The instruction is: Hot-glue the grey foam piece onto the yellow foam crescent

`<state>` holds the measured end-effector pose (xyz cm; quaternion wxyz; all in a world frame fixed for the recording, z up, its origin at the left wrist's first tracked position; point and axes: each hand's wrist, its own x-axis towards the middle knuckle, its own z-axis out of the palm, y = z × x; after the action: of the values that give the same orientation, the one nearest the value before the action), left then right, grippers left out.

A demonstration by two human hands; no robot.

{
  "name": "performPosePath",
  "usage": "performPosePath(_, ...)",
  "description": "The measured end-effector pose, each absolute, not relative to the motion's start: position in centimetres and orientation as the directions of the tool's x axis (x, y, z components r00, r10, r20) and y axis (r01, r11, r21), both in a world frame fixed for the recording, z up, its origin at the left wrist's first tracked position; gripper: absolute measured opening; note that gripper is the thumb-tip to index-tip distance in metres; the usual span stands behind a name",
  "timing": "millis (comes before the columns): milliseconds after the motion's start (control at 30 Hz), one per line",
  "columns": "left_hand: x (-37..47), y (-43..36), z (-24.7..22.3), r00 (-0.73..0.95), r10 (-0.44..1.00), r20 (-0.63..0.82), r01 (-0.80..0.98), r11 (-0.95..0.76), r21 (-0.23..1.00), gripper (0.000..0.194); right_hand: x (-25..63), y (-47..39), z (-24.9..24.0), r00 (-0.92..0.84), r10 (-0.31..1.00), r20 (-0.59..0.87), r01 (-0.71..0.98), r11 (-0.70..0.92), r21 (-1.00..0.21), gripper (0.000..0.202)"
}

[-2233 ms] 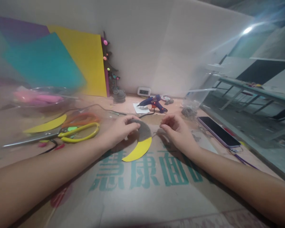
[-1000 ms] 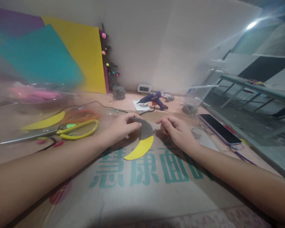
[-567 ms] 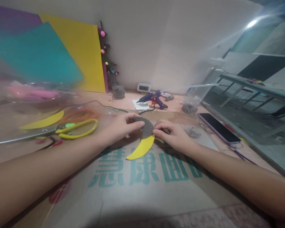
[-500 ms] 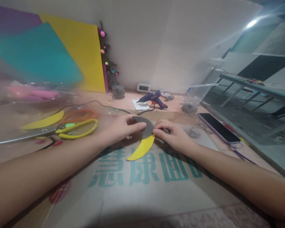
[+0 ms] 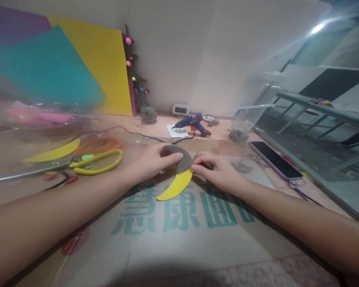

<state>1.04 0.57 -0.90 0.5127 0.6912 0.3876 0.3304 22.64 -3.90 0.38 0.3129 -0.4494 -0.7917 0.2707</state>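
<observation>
A yellow crescent (image 5: 177,185) has its upper part wrapped in grey yarn (image 5: 184,160), and its bare pointed tip hangs toward the lower left. My left hand (image 5: 155,161) grips the wrapped part, thumb on top, with the other fingers mostly hidden behind it. At the right edge, where grey meets yellow, the thumb and fingertips of my right hand (image 5: 211,167) are pinched together; any strand between them is too small to make out. Grey yarn (image 5: 241,166) lies loose to the right of my right hand.
Yellow-handled scissors (image 5: 98,162) and another yellow crescent (image 5: 55,152) lie at the left. A blue glue gun (image 5: 193,122) rests behind my hands, near a small clock (image 5: 180,109). A phone (image 5: 275,160) lies at the right beside the table edge.
The crescent has shifted and turned slightly, its yellow tip now a little further left and up. Both hands have moved slightly left with it.
</observation>
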Motion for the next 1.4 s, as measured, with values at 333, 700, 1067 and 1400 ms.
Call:
performPosePath(333,1.0,0.27,-0.34,0.534,0.84,0.096,0.275,-0.279,0.92,0.029,22.76,-3.97,0.29,-0.417,0.864,0.281,0.517,0.48,-0.709,0.02)
performPosePath(700,0.9,0.53,-0.78,0.439,0.895,0.075,0.249,-0.201,0.947,0.03,22.87,-3.96,0.49,-0.35,0.906,0.238,0.498,0.396,-0.772,0.032)
performPosePath(1067,0.98,0.69,-0.67,0.429,0.901,0.065,0.248,-0.186,0.951,0.031,22.66,-3.92,0.13,-0.301,0.928,0.221,0.485,0.348,-0.802,0.015)
performPosePath(1400,0.93,0.79,-0.81,0.388,0.921,0.043,0.045,-0.066,0.997,0.033,22.67,-4.49,0.66,-0.211,0.946,0.244,0.565,0.322,-0.759,0.025)
